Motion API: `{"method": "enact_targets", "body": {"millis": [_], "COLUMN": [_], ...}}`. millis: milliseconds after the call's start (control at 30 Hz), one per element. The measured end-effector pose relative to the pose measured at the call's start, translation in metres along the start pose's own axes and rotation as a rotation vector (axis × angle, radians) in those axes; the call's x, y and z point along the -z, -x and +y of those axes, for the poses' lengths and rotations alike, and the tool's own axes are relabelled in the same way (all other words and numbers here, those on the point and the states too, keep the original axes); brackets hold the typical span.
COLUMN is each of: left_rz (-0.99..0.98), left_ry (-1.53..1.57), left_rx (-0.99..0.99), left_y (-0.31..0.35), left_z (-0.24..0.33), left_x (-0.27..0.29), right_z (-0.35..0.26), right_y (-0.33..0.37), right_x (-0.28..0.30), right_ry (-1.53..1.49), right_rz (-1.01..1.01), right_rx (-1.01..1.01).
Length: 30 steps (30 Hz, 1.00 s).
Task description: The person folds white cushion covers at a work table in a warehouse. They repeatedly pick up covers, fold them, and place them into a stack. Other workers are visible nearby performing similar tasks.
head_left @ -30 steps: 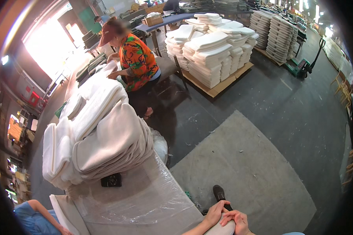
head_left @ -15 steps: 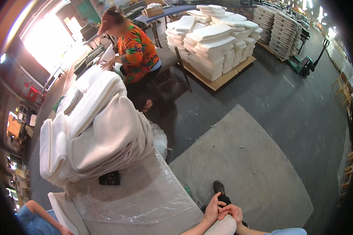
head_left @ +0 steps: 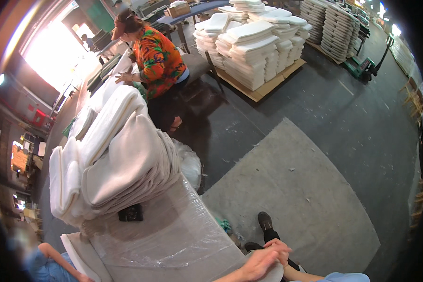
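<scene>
My left hand (head_left: 260,264) and my right hand (head_left: 280,248) are clasped together at the bottom of the head view, fingers closed over each other. I see no object between them. A pale rounded end (head_left: 276,273) shows just beneath the hands; I cannot tell what it belongs to. Left of them lies a table covered in clear plastic film (head_left: 174,230). On it rests a tall stack of folded cream fabric pieces (head_left: 127,164) beside thick white folded padding (head_left: 110,124). A small black item (head_left: 130,213) sits at the stack's near edge.
A person in an orange patterned top (head_left: 157,61) works at the table's far end. Another person's arm (head_left: 61,261) rests at lower left by a pale padded piece (head_left: 82,254). White stacks (head_left: 249,51) stand on cardboard (head_left: 256,95). A green pallet jack (head_left: 364,68) and grey floor sheet (head_left: 305,188) lie right.
My hands have gone from loosely touching fingertips to clasped. The far person's hands have shifted on the white material. The view has tilted slightly, and more of the person at lower left shows.
</scene>
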<state>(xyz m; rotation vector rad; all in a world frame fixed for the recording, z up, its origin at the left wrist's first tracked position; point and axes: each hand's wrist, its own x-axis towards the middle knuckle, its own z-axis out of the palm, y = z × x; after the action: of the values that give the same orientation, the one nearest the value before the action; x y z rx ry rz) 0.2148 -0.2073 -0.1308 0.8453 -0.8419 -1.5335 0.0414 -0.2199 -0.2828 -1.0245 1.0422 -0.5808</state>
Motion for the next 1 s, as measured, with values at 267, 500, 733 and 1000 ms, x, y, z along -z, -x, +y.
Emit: {"method": "enact_targets", "body": {"millis": [267,500,733,1000], "left_rz": [-0.374,-0.211,-0.187,0.078], "left_ry": [-0.378,-0.504,-0.638,-0.138], "left_rx": [0.181,0.122,0.083,0.401], "left_y": [-0.003,0.0,0.001,0.003], "left_z": [-0.084,-0.123,-0.115,-0.112], "left_x": [-0.006,0.012,0.021,0.01], "right_z": [0.017,0.043,0.067,0.011], "right_y": [-0.016,-0.028,-0.016,0.0], "right_x": [-0.007,0.002,-0.001,0.031], "right_ry": [-0.555,-0.747,-0.739,-0.688], "right_rz": [-0.061,-0.207,-0.077,0.38], "right_rx": [-0.419,-0.562,-0.516,-0.397]}}
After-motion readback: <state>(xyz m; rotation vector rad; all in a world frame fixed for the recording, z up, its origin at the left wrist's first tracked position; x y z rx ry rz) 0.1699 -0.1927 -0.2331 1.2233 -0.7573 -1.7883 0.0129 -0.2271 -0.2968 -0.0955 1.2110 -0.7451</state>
